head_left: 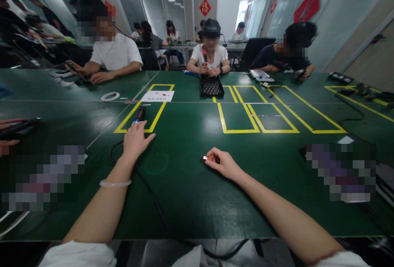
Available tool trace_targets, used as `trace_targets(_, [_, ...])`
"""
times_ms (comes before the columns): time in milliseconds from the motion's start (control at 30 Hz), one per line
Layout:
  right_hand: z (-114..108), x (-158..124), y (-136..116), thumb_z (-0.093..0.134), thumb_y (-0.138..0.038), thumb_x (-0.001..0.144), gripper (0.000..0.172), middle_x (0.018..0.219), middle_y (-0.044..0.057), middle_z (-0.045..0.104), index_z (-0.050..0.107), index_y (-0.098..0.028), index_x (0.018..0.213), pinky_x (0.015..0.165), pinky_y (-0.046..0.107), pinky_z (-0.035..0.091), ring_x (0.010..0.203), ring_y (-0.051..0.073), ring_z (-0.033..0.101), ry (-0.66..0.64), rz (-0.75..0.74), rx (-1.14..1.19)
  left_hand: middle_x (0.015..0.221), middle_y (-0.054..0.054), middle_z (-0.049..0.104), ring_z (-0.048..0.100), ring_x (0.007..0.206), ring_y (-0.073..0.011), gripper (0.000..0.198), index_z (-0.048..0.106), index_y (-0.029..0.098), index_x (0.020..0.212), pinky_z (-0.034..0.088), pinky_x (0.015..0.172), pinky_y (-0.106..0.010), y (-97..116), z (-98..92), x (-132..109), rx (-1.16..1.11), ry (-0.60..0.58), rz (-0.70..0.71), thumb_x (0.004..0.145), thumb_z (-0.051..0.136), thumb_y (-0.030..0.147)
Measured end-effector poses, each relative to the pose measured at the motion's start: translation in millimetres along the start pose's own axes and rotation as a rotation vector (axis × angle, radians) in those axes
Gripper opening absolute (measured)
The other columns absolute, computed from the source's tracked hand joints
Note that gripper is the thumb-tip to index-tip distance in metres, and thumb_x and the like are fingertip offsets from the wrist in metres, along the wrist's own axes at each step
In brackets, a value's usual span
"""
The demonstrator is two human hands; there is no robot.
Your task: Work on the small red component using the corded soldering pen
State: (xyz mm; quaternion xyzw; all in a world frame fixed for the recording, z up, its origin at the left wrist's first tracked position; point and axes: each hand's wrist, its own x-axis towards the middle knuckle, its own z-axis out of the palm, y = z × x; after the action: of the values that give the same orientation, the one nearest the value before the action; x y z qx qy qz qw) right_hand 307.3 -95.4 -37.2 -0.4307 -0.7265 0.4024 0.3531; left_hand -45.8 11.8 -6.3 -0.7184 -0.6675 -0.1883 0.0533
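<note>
Over on the left, a dark cylinder (140,113) with a blue band is seen inside a yellow tape outline (159,116) on the glossy green desk (184,201). Its near end is covered by the left hand (134,136), thumb splayed; whether it's gripped can't be told. Further right, a tiny red thing (203,158) with a bright white spot is pinched in the right hand (225,164), mostly hidden, shape unclear.
</note>
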Motion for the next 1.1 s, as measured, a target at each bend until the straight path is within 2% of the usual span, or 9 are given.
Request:
trace_targets(100, [0, 0, 1, 0.061, -0.031, 0.086, 0.016, 0.070, -0.002, 0.057, 0.058, -0.017, 0.091, 0.057, 0.021, 0.040, 0.059, 0.010, 0.051, -0.009, -0.006, 0.000, 0.136, -0.025, 0.045, 0.043, 0.123, -0.0445, 0.075, 0.039, 0.013, 0.139, 0.039, 0.095, -0.055, -40, 1.4, 5, 0.093, -0.058, -0.184, 0.079, 0.054, 0.057])
trace_targets(200, [0, 0, 2, 0.061, -0.032, 0.087, 0.016, 0.071, -0.002, 0.058, 0.058, -0.017, 0.092, 0.057, 0.021, 0.040, 0.060, 0.011, 0.051, -0.017, -0.008, -0.008, 0.133, -0.029, 0.046, 0.046, 0.120, -0.0472, 0.080, 0.042, 0.013, 0.137, 0.043, 0.089, -0.056, -63, 2.6, 6, 0.079, -0.166, -0.283, 0.077, 0.049, 0.066])
trace_targets(333, [-1, 0, 1, 0.061, -0.030, 0.087, 0.015, 0.071, -0.002, 0.058, 0.058, -0.017, 0.093, 0.057, 0.021, 0.040, 0.060, 0.010, 0.051, -0.026, -0.010, -0.009, 0.131, -0.028, 0.049, 0.050, 0.117, -0.0453, 0.077, 0.046, 0.014, 0.134, 0.045, 0.088, -0.055, -76, 5.6, 10, 0.056, -0.216, -0.274, 0.079, 0.046, 0.067])
trace_targets(467, [-1, 0, 1, 0.061, -0.029, 0.087, 0.015, 0.071, -0.002, 0.058, 0.058, -0.016, 0.093, 0.057, 0.021, 0.039, 0.060, 0.010, 0.051, -0.027, -0.010, -0.013, 0.132, -0.026, 0.049, 0.051, 0.118, -0.0419, 0.072, 0.046, 0.013, 0.135, 0.045, 0.089, -0.052, -75, 7.1, 13, 0.051, -0.219, -0.237, 0.080, 0.048, 0.060])
trace_targets(567, [0, 0, 2, 0.061, -0.030, 0.086, 0.015, 0.070, -0.002, 0.057, 0.058, -0.016, 0.093, 0.056, 0.021, 0.039, 0.059, 0.010, 0.050, -0.028, -0.008, -0.011, 0.132, -0.023, 0.048, 0.051, 0.118, -0.0392, 0.070, 0.046, 0.014, 0.134, 0.046, 0.090, -0.049, -59, 6.0, 10, 0.078, -0.229, -0.239, 0.080, 0.049, 0.057])
trace_targets(767, [2, 1, 5, 0.061, -0.034, 0.087, 0.018, 0.070, -0.002, 0.056, 0.057, -0.017, 0.091, 0.056, 0.021, 0.038, 0.059, 0.010, 0.049, -0.017, 0.003, -0.007, 0.121, -0.017, 0.053, 0.058, 0.106, -0.0352, 0.062, 0.050, 0.015, 0.126, 0.051, 0.079, -0.044, -3, 2.7, -4, 0.169, -0.212, -0.174, 0.078, 0.049, 0.054])
trace_targets(933, [2, 2, 5, 0.059, -0.037, 0.088, 0.020, 0.070, -0.002, 0.055, 0.058, -0.017, 0.091, 0.056, 0.021, 0.038, 0.060, 0.010, 0.049, -0.010, 0.004, -0.007, 0.115, -0.014, 0.055, 0.061, 0.094, -0.0306, 0.058, 0.049, 0.016, 0.125, 0.051, 0.072, -0.039, 44, 2.7, -19, 0.175, -0.230, -0.003, 0.080, 0.049, 0.052])
trace_targets(1100, [2, 1, 3, 0.059, -0.037, 0.088, 0.021, 0.068, -0.003, 0.054, 0.057, -0.017, 0.090, 0.055, 0.021, 0.037, 0.058, 0.010, 0.048, 0.003, 0.002, -0.012, 0.118, -0.013, 0.054, 0.060, 0.095, -0.0269, 0.056, 0.046, 0.015, 0.127, 0.050, 0.074, -0.035, 89, 4.9, -39, 0.108, -0.213, 0.213, 0.080, 0.053, 0.046])
